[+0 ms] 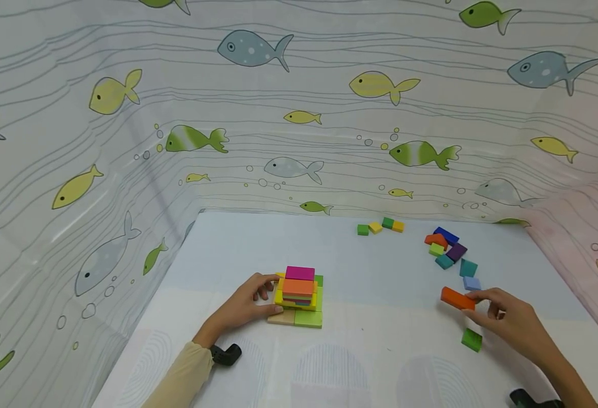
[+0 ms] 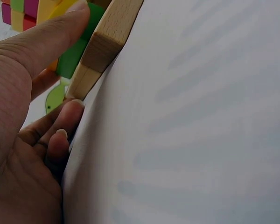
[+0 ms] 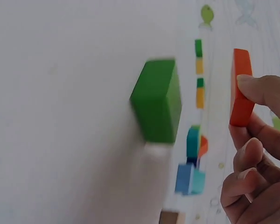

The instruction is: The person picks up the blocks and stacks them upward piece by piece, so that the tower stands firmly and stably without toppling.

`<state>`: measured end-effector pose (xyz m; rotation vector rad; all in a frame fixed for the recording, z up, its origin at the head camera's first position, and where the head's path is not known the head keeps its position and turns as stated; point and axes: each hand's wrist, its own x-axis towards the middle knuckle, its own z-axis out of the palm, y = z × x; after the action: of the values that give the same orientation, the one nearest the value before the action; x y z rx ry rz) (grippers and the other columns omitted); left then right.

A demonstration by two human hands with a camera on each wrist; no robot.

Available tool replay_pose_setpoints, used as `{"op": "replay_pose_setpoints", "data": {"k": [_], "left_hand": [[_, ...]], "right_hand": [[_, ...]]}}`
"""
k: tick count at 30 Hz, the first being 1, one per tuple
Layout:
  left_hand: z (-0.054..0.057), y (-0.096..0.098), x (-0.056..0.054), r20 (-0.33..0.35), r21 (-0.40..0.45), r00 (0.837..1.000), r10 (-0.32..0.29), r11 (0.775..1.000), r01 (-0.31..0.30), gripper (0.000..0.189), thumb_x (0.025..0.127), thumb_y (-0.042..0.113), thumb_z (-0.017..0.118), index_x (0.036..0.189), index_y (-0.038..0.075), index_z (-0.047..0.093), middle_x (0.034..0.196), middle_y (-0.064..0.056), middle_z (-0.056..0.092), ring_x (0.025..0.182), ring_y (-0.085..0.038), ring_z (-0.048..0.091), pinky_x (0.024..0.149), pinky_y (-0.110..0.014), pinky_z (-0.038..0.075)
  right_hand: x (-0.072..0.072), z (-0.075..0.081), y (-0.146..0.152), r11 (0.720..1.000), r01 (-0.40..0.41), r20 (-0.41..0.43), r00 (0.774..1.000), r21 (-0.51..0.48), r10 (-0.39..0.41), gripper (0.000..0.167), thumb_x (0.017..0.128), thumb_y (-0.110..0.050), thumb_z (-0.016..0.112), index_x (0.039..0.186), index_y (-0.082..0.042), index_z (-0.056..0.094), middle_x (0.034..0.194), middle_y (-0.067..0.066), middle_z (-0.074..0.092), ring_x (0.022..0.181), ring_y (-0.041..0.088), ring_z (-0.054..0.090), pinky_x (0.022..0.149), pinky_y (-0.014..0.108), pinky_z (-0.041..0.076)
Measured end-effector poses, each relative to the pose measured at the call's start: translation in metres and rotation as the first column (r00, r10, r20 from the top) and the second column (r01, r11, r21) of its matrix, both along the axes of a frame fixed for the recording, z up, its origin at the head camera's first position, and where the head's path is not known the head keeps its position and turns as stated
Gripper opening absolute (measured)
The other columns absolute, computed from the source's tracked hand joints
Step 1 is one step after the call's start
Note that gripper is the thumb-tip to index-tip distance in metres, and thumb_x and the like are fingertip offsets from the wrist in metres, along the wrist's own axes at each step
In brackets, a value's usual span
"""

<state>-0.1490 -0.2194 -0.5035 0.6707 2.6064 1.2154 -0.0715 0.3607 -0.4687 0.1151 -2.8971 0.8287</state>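
Note:
Near the middle of the table stands a stack of coloured blocks (image 1: 299, 288), with a magenta block and an orange one near its top and green and bare wood pieces at its base. My left hand (image 1: 248, 300) holds the left side of this stack, thumb at the front and index finger behind. In the left wrist view the thumb lies along a yellow block, by green and wooden blocks (image 2: 102, 51). Off to the right, my right hand (image 1: 508, 317) pinches an orange block (image 1: 454, 298) between thumb and fingers, above the table. A green block (image 1: 472, 339) lies just below it.
Several loose blocks, blue, red, purple and teal (image 1: 468, 267), lie at the right beyond the right hand. Small green and yellow blocks (image 1: 375, 227) sit by the back edge. A fish-patterned sheet (image 1: 299, 136) rises behind the table and on both sides.

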Motion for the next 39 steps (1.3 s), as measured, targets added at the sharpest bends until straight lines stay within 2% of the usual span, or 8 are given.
{"op": "replay_pose_setpoints", "data": {"k": [9, 15, 19, 22, 30, 39], "left_hand": [[0.001, 0.0, 0.0, 0.011, -0.021, 1.0, 0.007, 1.0, -0.006, 0.072, 0.086, 0.048, 0.083, 0.147, 0.023, 0.053, 0.112, 0.002, 0.054, 0.095, -0.016, 0.051, 0.08, -0.03, 0.043], [0.002, 0.001, -0.001, 0.009, -0.019, 1.0, 0.005, 1.0, -0.005, 0.072, 0.086, 0.048, 0.083, 0.147, 0.022, 0.054, 0.112, 0.003, 0.053, 0.096, -0.016, 0.052, 0.08, -0.031, 0.043], [0.002, 0.001, -0.001, 0.005, -0.023, 1.0, 0.001, 1.0, -0.001, 0.072, 0.086, 0.048, 0.083, 0.147, 0.022, 0.053, 0.112, 0.004, 0.053, 0.095, -0.016, 0.051, 0.08, -0.03, 0.043], [0.001, 0.0, -0.001, 0.003, -0.025, 1.0, -0.002, 1.0, 0.002, 0.072, 0.086, 0.048, 0.083, 0.147, 0.022, 0.053, 0.112, 0.004, 0.053, 0.095, -0.016, 0.051, 0.08, -0.03, 0.043], [0.004, 0.0, -0.001, 0.012, -0.01, 1.0, -0.005, 1.0, 0.005, 0.073, 0.086, 0.047, 0.083, 0.147, 0.023, 0.053, 0.113, 0.002, 0.053, 0.095, -0.017, 0.051, 0.08, -0.031, 0.043], [0.006, 0.001, 0.001, 0.007, 0.001, 1.0, -0.006, 1.0, 0.006, 0.071, 0.087, 0.044, 0.083, 0.147, 0.019, 0.053, 0.112, -0.001, 0.054, 0.095, -0.018, 0.05, 0.079, -0.032, 0.042]], "right_hand": [[-0.025, 0.016, -0.046, 0.996, -0.09, -0.099, 0.991, -0.023, 0.087, 0.037, 0.083, -0.027, 0.089, 0.114, -0.012, 0.075, 0.083, 0.001, 0.058, 0.068, 0.01, 0.046, 0.052, 0.024, 0.038], [-0.041, 0.022, -0.073, 0.987, -0.145, -0.137, 0.981, -0.061, 0.136, 0.034, 0.085, -0.027, 0.088, 0.114, -0.014, 0.076, 0.094, 0.005, 0.066, 0.068, 0.013, 0.049, 0.054, 0.024, 0.041], [-0.052, 0.025, -0.094, 0.977, -0.197, -0.156, 0.971, -0.084, 0.182, 0.032, 0.085, -0.027, 0.088, 0.113, -0.016, 0.077, 0.095, 0.002, 0.068, 0.068, 0.013, 0.05, 0.054, 0.024, 0.042], [-0.059, 0.027, -0.111, 0.969, -0.226, -0.162, 0.965, -0.097, 0.209, 0.032, 0.084, -0.029, 0.088, 0.112, -0.017, 0.078, 0.096, 0.0, 0.069, 0.068, 0.013, 0.051, 0.055, 0.024, 0.042], [-0.073, 0.036, -0.161, 0.951, -0.281, -0.139, 0.955, -0.128, 0.264, 0.034, 0.083, -0.028, 0.089, 0.113, -0.017, 0.078, 0.1, 0.005, 0.071, 0.071, 0.016, 0.053, 0.058, 0.025, 0.046], [-0.083, 0.044, -0.216, 0.915, -0.366, -0.164, 0.926, -0.171, 0.34, 0.032, 0.083, -0.03, 0.089, 0.112, -0.019, 0.078, 0.098, -0.004, 0.068, 0.071, 0.013, 0.052, 0.06, 0.026, 0.046]]}}
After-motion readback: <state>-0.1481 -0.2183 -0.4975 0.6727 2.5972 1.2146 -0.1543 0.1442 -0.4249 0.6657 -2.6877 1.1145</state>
